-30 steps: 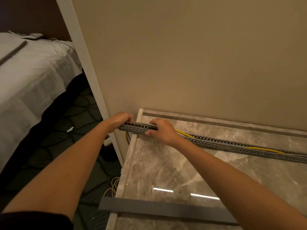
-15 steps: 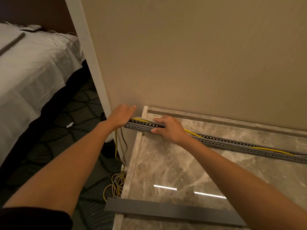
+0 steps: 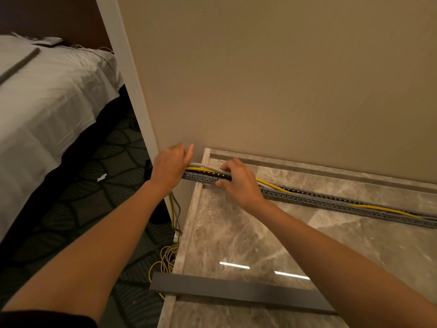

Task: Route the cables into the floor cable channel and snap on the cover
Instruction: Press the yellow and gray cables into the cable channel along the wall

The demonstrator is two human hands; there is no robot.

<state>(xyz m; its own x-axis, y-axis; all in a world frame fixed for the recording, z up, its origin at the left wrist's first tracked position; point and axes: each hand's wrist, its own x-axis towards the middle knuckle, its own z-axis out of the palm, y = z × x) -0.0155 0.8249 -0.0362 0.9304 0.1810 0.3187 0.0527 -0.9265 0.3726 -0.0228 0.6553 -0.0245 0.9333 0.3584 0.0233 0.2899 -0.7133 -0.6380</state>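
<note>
A grey slotted cable channel (image 3: 331, 202) lies on the marble floor (image 3: 272, 237) along the beige wall. A yellow cable (image 3: 274, 185) and a grey cable (image 3: 205, 167) run along it. My left hand (image 3: 171, 168) grips the cables at the channel's left end, fingers curled round them. My right hand (image 3: 238, 181) presses on the channel and the cables just to the right of that. The flat grey cover (image 3: 236, 292) lies loose on the marble near me. Slack cable (image 3: 168, 256) hangs off the marble edge and coils on the carpet.
A white door frame (image 3: 132, 91) stands left of the wall. A bed with white sheets (image 3: 47, 102) fills the far left, with a grey strip (image 3: 19, 65) on it. Dark patterned carpet (image 3: 94, 190) lies below the marble step.
My left hand has lifted the cables up above the channel's left end. My right hand has stayed on the channel. The view has shifted to the left and nearer.
</note>
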